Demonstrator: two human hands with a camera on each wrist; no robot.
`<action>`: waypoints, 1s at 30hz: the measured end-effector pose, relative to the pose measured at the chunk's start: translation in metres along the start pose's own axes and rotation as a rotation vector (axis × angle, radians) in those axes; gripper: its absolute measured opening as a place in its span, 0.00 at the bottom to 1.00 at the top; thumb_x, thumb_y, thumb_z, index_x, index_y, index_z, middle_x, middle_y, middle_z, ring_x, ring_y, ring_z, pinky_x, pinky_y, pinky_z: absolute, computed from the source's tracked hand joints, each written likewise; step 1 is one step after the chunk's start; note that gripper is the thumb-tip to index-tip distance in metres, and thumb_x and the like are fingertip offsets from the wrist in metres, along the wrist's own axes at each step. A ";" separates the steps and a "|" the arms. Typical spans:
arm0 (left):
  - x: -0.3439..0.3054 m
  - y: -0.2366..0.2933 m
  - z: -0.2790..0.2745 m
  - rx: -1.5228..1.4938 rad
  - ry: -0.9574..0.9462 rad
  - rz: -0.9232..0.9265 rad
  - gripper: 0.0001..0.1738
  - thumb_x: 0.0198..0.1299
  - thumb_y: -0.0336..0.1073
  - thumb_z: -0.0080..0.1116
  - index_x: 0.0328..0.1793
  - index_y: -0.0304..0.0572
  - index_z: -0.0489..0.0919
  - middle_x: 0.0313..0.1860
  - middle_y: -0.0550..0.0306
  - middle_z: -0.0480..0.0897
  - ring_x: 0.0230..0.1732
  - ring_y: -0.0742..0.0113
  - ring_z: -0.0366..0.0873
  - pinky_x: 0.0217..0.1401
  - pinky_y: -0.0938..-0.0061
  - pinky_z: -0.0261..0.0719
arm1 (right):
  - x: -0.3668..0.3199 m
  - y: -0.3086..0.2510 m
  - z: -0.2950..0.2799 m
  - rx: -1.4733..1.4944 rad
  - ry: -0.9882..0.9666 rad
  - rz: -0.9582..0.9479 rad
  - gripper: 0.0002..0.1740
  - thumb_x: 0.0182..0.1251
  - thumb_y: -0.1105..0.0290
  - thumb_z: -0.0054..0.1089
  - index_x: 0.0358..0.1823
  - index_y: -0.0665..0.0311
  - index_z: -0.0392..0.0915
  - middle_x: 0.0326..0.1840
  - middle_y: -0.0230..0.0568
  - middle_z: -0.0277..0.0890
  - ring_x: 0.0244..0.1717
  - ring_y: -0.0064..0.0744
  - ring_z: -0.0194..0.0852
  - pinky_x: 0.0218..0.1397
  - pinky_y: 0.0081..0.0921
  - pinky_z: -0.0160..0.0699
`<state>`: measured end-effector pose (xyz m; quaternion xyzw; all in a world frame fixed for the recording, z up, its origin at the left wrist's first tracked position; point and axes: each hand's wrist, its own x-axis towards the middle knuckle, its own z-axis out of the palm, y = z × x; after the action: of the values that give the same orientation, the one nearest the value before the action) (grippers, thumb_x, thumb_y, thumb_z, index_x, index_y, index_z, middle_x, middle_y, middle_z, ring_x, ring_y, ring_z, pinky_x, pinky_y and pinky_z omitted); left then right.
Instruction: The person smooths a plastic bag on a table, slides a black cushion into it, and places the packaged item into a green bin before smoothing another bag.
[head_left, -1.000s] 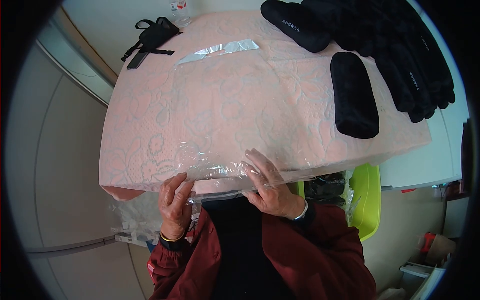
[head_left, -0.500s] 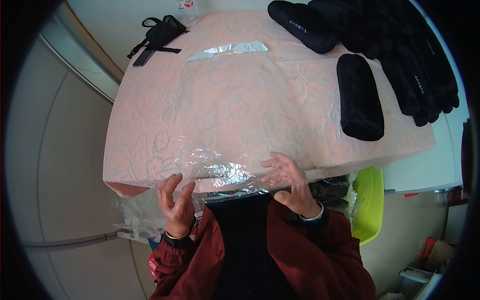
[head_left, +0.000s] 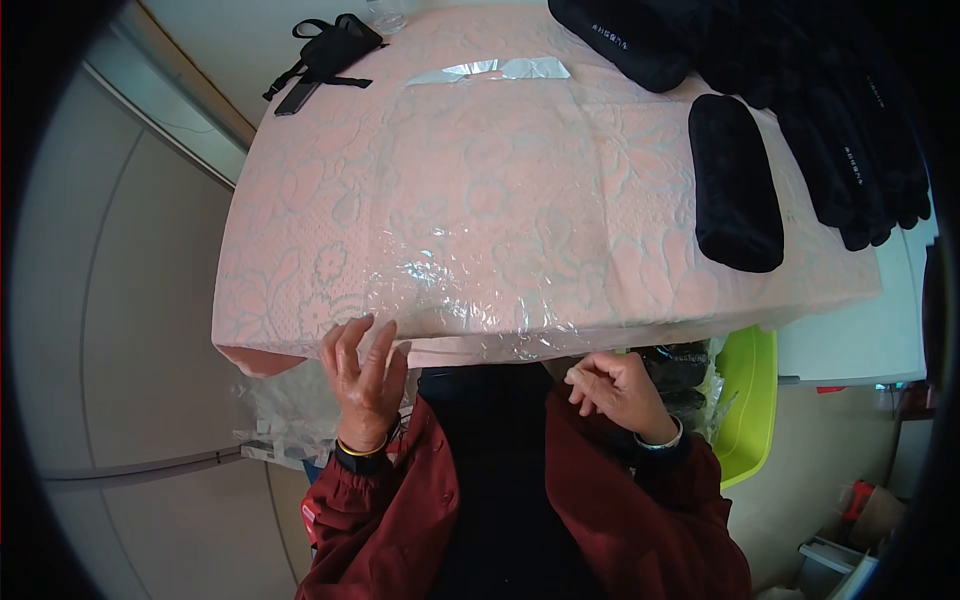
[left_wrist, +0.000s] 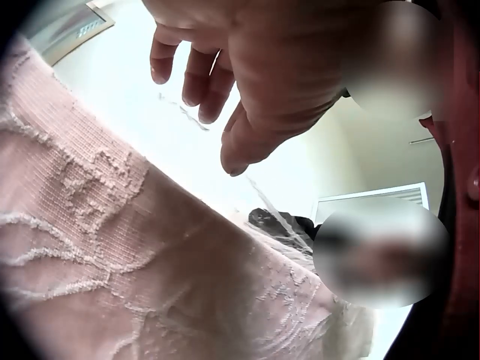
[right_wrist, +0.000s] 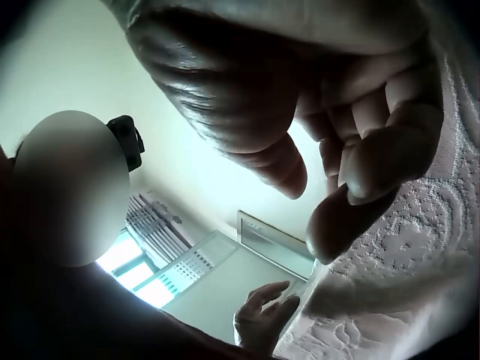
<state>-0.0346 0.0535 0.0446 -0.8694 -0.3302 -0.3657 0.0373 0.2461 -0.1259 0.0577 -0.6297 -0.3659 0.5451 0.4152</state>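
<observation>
A clear plastic bag (head_left: pixel 480 200) with a silvery strip (head_left: pixel 490 69) at its far end lies flat on the pink patterned cloth (head_left: pixel 280 220). Its near end reaches the table's front edge. The left hand (head_left: pixel 365 380) is at that edge by the bag's near left corner, fingers spread and slightly bent; in the left wrist view the left hand (left_wrist: pixel 255 67) shows nothing gripped. To the right of the bag's near end, the right hand (head_left: pixel 620 390) hovers off the edge with loosely bent fingers. The right wrist view shows the right hand (right_wrist: pixel 322 97) with thumb and fingers apart, holding nothing visible.
A black cushion roll (head_left: pixel 737 185) lies at the right, beside a pile of black cushions (head_left: pixel 830 110). A black pouch (head_left: pixel 338 48) and a phone (head_left: pixel 297 96) are at the back left. A green bin (head_left: pixel 750 400) stands below the right edge.
The right hand has let go of the bag's near edge and moved right and down. The bag lies flatter, its near end shifted. The left hand has stayed near the edge, moving slightly right.
</observation>
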 end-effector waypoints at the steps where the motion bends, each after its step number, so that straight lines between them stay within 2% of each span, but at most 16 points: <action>1: -0.002 0.006 0.000 -0.046 0.002 0.063 0.22 0.48 0.23 0.72 0.52 0.45 0.86 0.56 0.53 0.80 0.56 0.49 0.78 0.59 0.56 0.77 | -0.003 -0.003 0.002 -0.039 -0.024 -0.067 0.13 0.77 0.65 0.60 0.48 0.71 0.81 0.33 0.40 0.84 0.25 0.22 0.82 0.28 0.16 0.78; 3: -0.006 0.016 0.004 -0.095 0.001 0.121 0.22 0.48 0.24 0.72 0.53 0.44 0.85 0.56 0.53 0.80 0.57 0.49 0.77 0.59 0.56 0.77 | -0.007 -0.007 0.008 -0.119 -0.073 -0.196 0.12 0.75 0.67 0.64 0.47 0.71 0.81 0.33 0.40 0.84 0.27 0.21 0.82 0.30 0.17 0.79; 4: -0.008 0.018 0.009 -0.153 -0.091 0.152 0.22 0.49 0.24 0.72 0.53 0.43 0.85 0.56 0.53 0.80 0.57 0.50 0.77 0.60 0.56 0.77 | -0.006 -0.008 0.011 -0.120 -0.075 -0.194 0.12 0.75 0.67 0.64 0.47 0.71 0.81 0.33 0.40 0.84 0.27 0.21 0.82 0.30 0.17 0.79; 6: -0.007 0.020 0.017 -0.266 -0.272 0.217 0.22 0.49 0.26 0.73 0.54 0.42 0.85 0.57 0.53 0.80 0.57 0.51 0.78 0.61 0.57 0.76 | 0.000 -0.010 0.022 -0.178 -0.012 -0.429 0.11 0.70 0.70 0.68 0.47 0.70 0.81 0.36 0.41 0.84 0.31 0.26 0.83 0.34 0.20 0.81; 7: -0.005 0.022 0.019 -0.264 -0.270 0.220 0.22 0.49 0.26 0.73 0.54 0.42 0.85 0.57 0.53 0.80 0.57 0.51 0.78 0.61 0.57 0.76 | 0.002 -0.011 0.026 -0.207 0.022 -0.551 0.12 0.67 0.72 0.70 0.47 0.70 0.82 0.38 0.42 0.84 0.32 0.28 0.84 0.36 0.22 0.82; 8: -0.003 0.023 0.020 -0.245 -0.266 0.197 0.24 0.50 0.27 0.73 0.56 0.41 0.83 0.58 0.53 0.80 0.58 0.51 0.77 0.63 0.57 0.76 | 0.005 -0.013 0.030 -0.205 0.026 -0.556 0.12 0.67 0.72 0.70 0.47 0.70 0.82 0.38 0.42 0.84 0.32 0.28 0.84 0.36 0.22 0.82; 11: 0.001 0.027 0.022 -0.210 -0.262 0.145 0.28 0.51 0.30 0.74 0.61 0.41 0.81 0.61 0.52 0.79 0.61 0.50 0.77 0.66 0.56 0.74 | 0.018 -0.021 0.035 -0.572 0.274 -0.877 0.16 0.60 0.75 0.72 0.49 0.69 0.82 0.44 0.44 0.83 0.43 0.38 0.84 0.44 0.29 0.84; 14: 0.005 0.030 0.015 -0.212 -0.344 0.120 0.36 0.51 0.35 0.74 0.69 0.40 0.77 0.67 0.49 0.77 0.68 0.47 0.73 0.71 0.53 0.69 | 0.021 -0.013 0.035 -0.643 0.300 -0.867 0.19 0.57 0.76 0.73 0.51 0.68 0.81 0.47 0.44 0.82 0.47 0.43 0.83 0.49 0.33 0.83; 18: 0.002 0.030 0.017 -0.184 -0.419 0.157 0.40 0.55 0.41 0.73 0.74 0.40 0.72 0.75 0.47 0.72 0.76 0.47 0.67 0.76 0.51 0.64 | 0.029 -0.021 0.035 -0.777 0.305 -0.887 0.22 0.55 0.76 0.73 0.53 0.69 0.80 0.53 0.47 0.80 0.53 0.47 0.80 0.55 0.37 0.82; 20: 0.003 0.035 0.020 -0.198 -0.447 0.187 0.40 0.56 0.44 0.72 0.74 0.40 0.72 0.76 0.46 0.71 0.76 0.46 0.67 0.77 0.50 0.63 | 0.035 -0.024 0.039 -0.830 0.305 -0.901 0.22 0.55 0.76 0.72 0.53 0.70 0.80 0.56 0.48 0.79 0.56 0.48 0.80 0.57 0.38 0.81; 23: 0.008 0.038 0.023 -0.220 -0.496 0.250 0.41 0.57 0.49 0.71 0.74 0.38 0.72 0.76 0.45 0.70 0.77 0.46 0.65 0.78 0.49 0.60 | 0.051 -0.015 0.049 -0.880 0.204 -0.885 0.30 0.54 0.74 0.74 0.60 0.71 0.77 0.66 0.52 0.73 0.66 0.51 0.72 0.67 0.42 0.74; 24: 0.011 0.036 0.021 -0.195 -0.482 0.204 0.42 0.58 0.52 0.70 0.74 0.37 0.71 0.76 0.43 0.70 0.77 0.45 0.65 0.79 0.48 0.60 | 0.052 -0.014 0.048 -0.879 0.201 -0.889 0.30 0.54 0.74 0.74 0.60 0.71 0.77 0.66 0.52 0.73 0.66 0.51 0.72 0.67 0.42 0.74; 26: 0.016 0.031 0.017 -0.143 -0.455 0.107 0.45 0.58 0.57 0.68 0.74 0.34 0.71 0.76 0.40 0.69 0.78 0.43 0.64 0.79 0.46 0.59 | 0.051 -0.010 0.044 -0.959 0.273 -0.812 0.35 0.55 0.71 0.75 0.66 0.71 0.73 0.72 0.55 0.67 0.71 0.52 0.67 0.73 0.45 0.67; 30: 0.012 0.009 0.022 -0.065 -0.374 0.025 0.49 0.57 0.63 0.66 0.73 0.30 0.70 0.76 0.37 0.68 0.78 0.41 0.63 0.79 0.44 0.58 | 0.047 0.000 0.036 -1.026 0.360 -0.737 0.41 0.57 0.66 0.74 0.72 0.70 0.68 0.79 0.57 0.59 0.75 0.56 0.62 0.77 0.49 0.59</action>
<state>-0.0093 0.0595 0.0388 -0.9269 -0.3087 -0.2077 -0.0484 0.2166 -0.0783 0.0380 -0.6624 -0.6962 0.0096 0.2764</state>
